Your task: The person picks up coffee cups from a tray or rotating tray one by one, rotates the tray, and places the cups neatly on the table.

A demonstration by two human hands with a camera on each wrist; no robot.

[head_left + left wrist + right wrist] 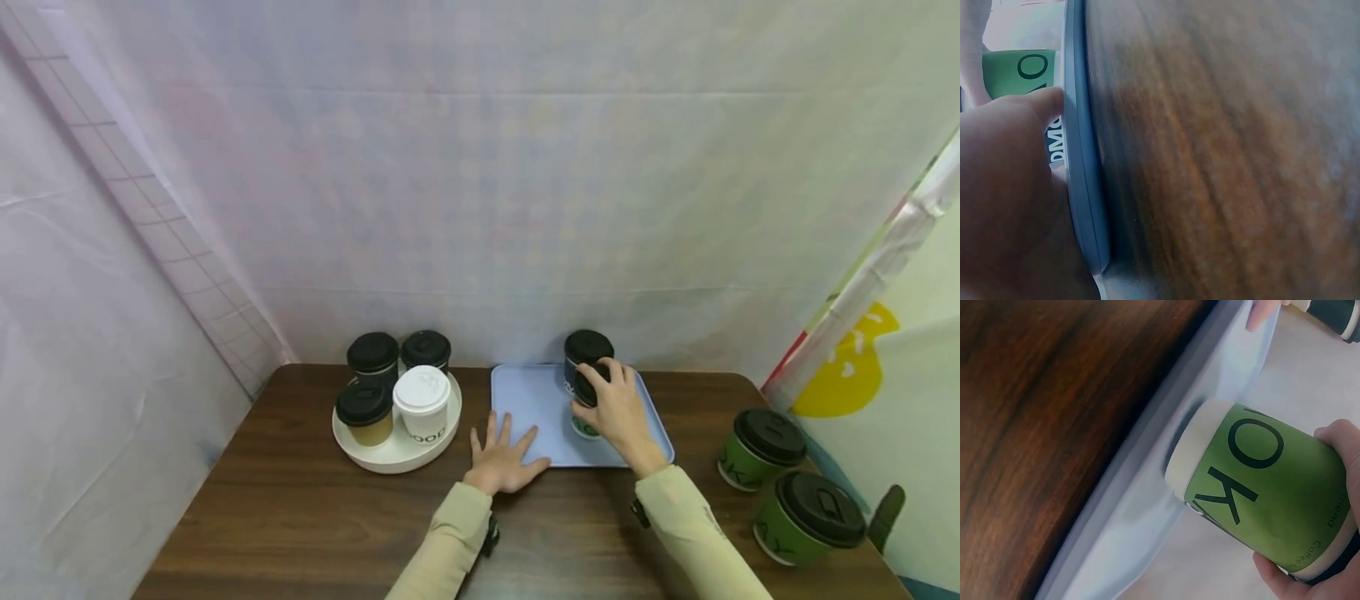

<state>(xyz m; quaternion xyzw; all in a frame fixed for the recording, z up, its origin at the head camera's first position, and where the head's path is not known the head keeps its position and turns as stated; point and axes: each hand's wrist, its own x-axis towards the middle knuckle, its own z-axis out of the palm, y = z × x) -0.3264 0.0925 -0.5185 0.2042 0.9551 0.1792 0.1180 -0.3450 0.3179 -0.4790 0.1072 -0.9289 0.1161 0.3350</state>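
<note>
One green cup (pixel 585 427): upright, long axis vertical, at right half of blue tray (pixel 525 400); base contact unclear. Right hand (pixel 622 412) nearer, pinching cup's upper part. Left hand (pixel 504 462) spread at tray's near left corner. Black cup (pixel 588 344) near tray's far edge.

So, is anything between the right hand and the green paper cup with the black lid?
Nothing visible: the right hand grips the green paper cup. A dark paper cup with black lid stands behind it on the light-blue rectangular tray.

Held cup (pixel 1279 487) — green (black lettering (pixel 1233 483))
</note>
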